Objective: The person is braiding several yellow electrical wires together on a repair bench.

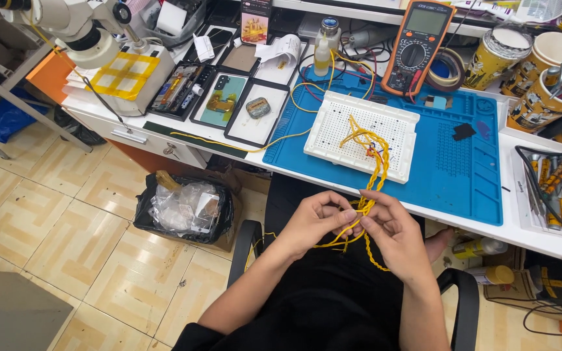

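Observation:
Twisted yellow wires [377, 166] run from a white breadboard [361, 134] down over the desk edge to my lap. My left hand [313, 220] pinches the wires between thumb and fingers just below the desk edge. My right hand [395, 231] holds the same bundle right beside it, fingers curled around the strands. A loose twisted tail [373, 257] hangs below my right hand. The breadboard lies on a blue work mat [463, 169].
An orange multimeter [419, 45] stands behind the mat, with tape rolls and cups of tools at the right. Dark trays with phone parts [229, 101] and a microscope [86, 32] sit at the left. A lined bin [183, 208] stands on the tiled floor beside my chair.

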